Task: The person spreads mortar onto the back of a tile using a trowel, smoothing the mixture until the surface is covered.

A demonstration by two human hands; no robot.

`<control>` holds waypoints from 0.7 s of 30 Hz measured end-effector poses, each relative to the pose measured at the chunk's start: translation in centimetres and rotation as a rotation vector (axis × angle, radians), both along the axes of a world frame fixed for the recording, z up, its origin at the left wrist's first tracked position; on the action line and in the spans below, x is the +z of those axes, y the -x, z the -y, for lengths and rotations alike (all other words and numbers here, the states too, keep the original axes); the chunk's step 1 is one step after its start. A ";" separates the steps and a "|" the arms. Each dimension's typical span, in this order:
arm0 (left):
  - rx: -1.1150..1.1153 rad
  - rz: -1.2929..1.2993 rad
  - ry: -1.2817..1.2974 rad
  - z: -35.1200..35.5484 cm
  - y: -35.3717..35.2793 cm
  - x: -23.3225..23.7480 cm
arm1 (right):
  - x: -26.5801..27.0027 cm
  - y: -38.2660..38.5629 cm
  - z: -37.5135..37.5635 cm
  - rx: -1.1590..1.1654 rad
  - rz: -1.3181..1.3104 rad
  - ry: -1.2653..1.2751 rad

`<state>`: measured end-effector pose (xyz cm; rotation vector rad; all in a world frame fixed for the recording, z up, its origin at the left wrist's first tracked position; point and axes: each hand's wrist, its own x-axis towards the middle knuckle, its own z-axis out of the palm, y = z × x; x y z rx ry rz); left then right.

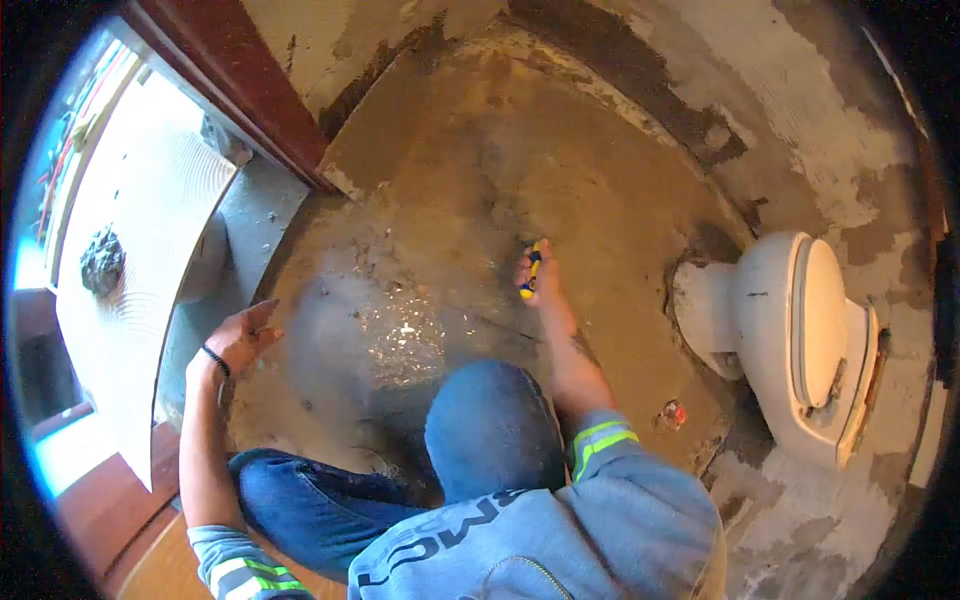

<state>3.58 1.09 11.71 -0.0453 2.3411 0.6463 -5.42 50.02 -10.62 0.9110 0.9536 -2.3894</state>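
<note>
My right hand (541, 280) is closed round a yellow-and-blue handled tool (534, 269), low over the wet grey-brown floor (600, 200). Whatever the handle is attached to cannot be made out. My left hand (245, 340), with a dark band on its wrist, is at the left edge of the floor. Its fingers are apart and nothing shows in them. Between the hands, a patch of the floor (405, 335) is wet and shiny.
At the right stands a white toilet (770, 310). A large pale sheet (130, 260) bearing a grey lump (102, 262) lies at the left, beside a reddish door frame (240, 80). A small red-and-white object (673, 413) lies at lower right. A cap (495, 430) shows at lower centre.
</note>
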 end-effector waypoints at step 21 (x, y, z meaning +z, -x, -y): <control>1.042 0.560 -0.060 -4.1 -43.5 28.4 | 42.6 -5.2 -2.1 0.554 0.124 -0.382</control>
